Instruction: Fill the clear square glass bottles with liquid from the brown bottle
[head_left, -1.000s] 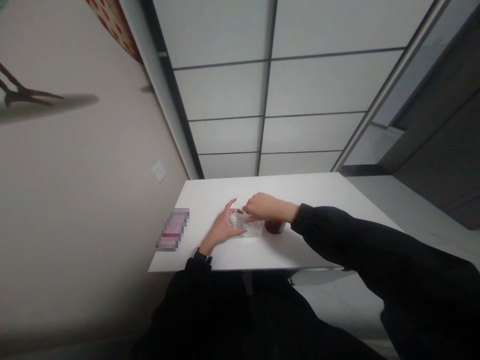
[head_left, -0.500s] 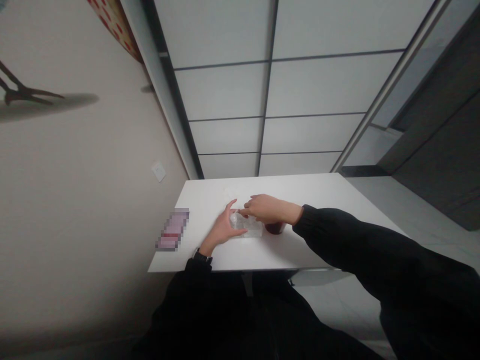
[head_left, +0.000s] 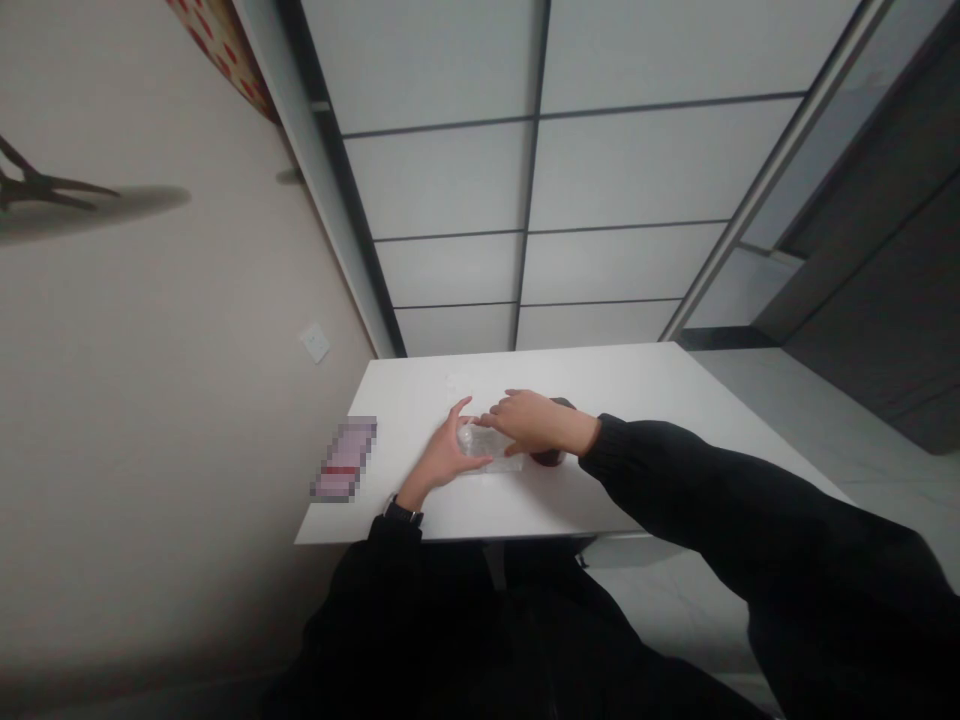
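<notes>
The head view is showing a clear, box-shaped container, apparently plastic (head_left: 491,442), lying on the white rectangular counter (head_left: 615,385), a little left of its middle. The bare left hand (head_left: 442,455) is cupping the container's left end, its thumb lying along the near side and its fingers reaching round the far side; how firmly it is closing, I cannot tell. The bare right hand (head_left: 529,420) is reaching over the container's right part from the right, fingers stretching left toward the far edge and thumb standing apart on the near side; whether the fingertips are pinching anything is too small to tell.

Compared with a second ago, the right hand is opening out from a bunched, downward-poking shape into a flatter, wider one, while the left hand is keeping its place. That is suggesting the container is being steadied from the left while the right hand is doing the finer work.

Just right of the container, a dark red, rounded vessel (head_left: 549,459) is standing partly hidden under the right wrist. A blurred pink rectangular thing (head_left: 345,460) is lying well apart, at the counter's left edge. Beyond the counter, pale panelled doors (head_left: 450,180) are rising.
</notes>
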